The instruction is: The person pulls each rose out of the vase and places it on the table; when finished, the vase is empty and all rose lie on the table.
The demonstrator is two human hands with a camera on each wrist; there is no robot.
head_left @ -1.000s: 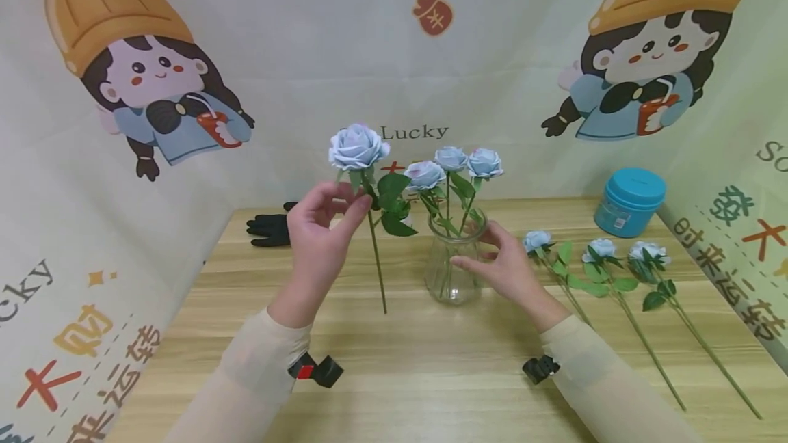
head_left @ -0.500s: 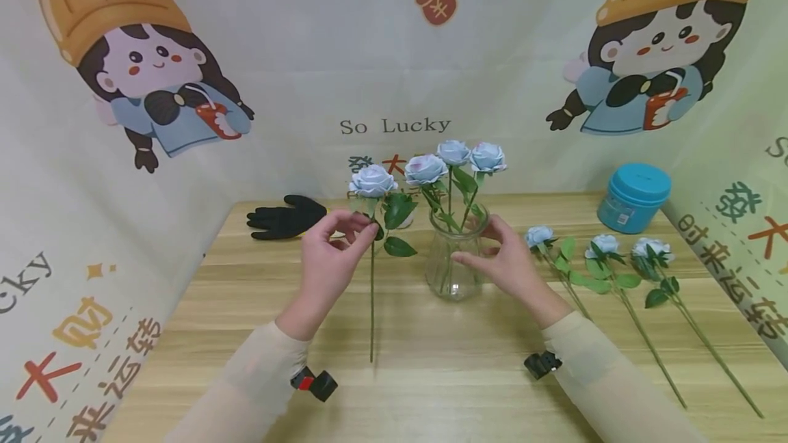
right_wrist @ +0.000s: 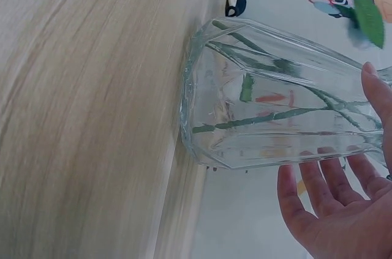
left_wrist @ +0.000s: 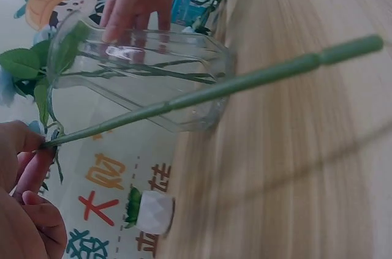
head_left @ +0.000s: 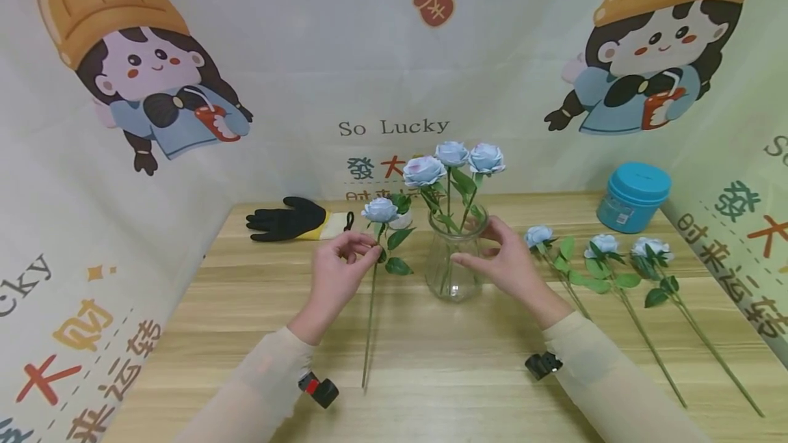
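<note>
My left hand pinches an artificial blue rose by its stem, just under the bloom. Its long green stem hangs down at a slant, and the left wrist view shows its cut end free, with the glass behind it. To the right, a clear glass vase stands upright on the table with three blue roses in it. Around the vase's right side, my right hand holds it between thumb and fingers. Seen from the right wrist, crossing stems reach toward the vase's base.
Three more blue roses lie on the wooden table at the right. A blue lidded tub stands at the back right. At the back left lies a black glove, and a small white plant pot sits behind the held rose.
My left hand has lowered the rose and shifted slightly right, so the bloom now sits lower than the ones in the vase. The right hand has stayed at the vase.
</note>
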